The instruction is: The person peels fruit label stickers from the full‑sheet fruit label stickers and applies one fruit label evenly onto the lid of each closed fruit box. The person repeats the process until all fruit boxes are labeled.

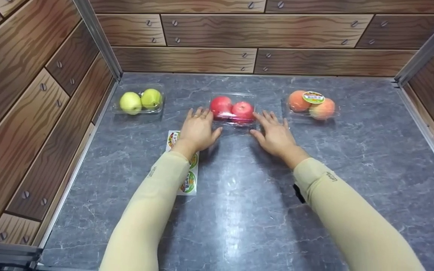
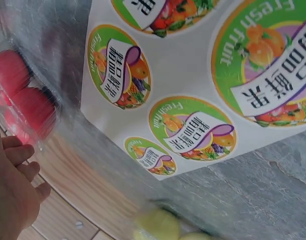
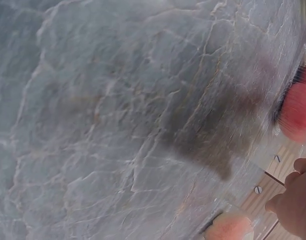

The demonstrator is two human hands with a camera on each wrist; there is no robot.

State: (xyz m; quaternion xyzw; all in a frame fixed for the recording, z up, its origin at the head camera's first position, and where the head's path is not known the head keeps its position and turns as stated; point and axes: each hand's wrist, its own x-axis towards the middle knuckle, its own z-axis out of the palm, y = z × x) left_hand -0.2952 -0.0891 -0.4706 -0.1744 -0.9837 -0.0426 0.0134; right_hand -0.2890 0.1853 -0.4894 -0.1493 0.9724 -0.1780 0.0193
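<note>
A clear box of red fruit [image 1: 233, 110] sits between left hand [image 1: 198, 130] and right hand [image 1: 275, 134], fingers spread, contact unclear. The left wrist view shows "Fresh fruit" lettering on the sticker sheet [image 2: 188, 65], partly hidden in the head view.

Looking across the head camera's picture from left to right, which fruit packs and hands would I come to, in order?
Pack of green fruit, left hand, pack of red fruit, right hand, pack of orange-pink fruit.
</note>
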